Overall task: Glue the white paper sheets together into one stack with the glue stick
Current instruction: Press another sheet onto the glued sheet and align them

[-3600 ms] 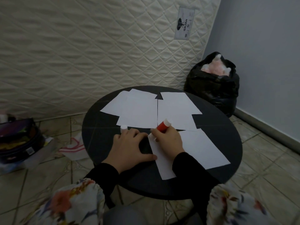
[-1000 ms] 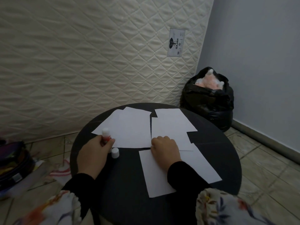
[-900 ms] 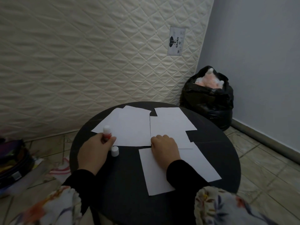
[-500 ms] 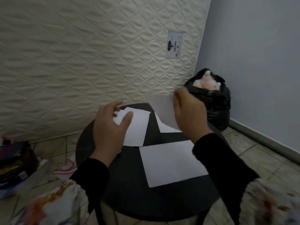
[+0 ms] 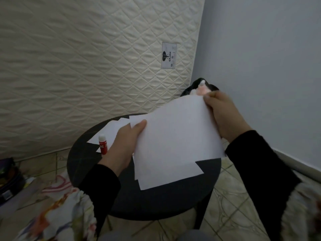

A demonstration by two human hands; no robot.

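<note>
A white paper sheet (image 5: 175, 136) hangs tilted in the air above the round black table (image 5: 156, 202). My left hand (image 5: 124, 145) grips its left edge with the thumb on top. My right hand (image 5: 224, 115) pinches its far right corner. Under it another white sheet (image 5: 166, 176) lies flat on the table near me. More sheets (image 5: 111, 131) lie at the table's far left. The red glue stick (image 5: 102, 144) stands upright and uncapped beside them, just left of my left hand. Its cap is hidden.
A quilted cream mattress (image 5: 86, 58) leans against the wall behind the table. A black bag (image 5: 191, 87) with pink stuffing sits in the corner, mostly hidden by the lifted sheet. A dark bag (image 5: 8, 176) and scraps lie on the tiled floor at left.
My left hand set the glue stick upright on the table. My right hand lifted a sheet from the far right pile, and now both hands hold it above the near sheet.
</note>
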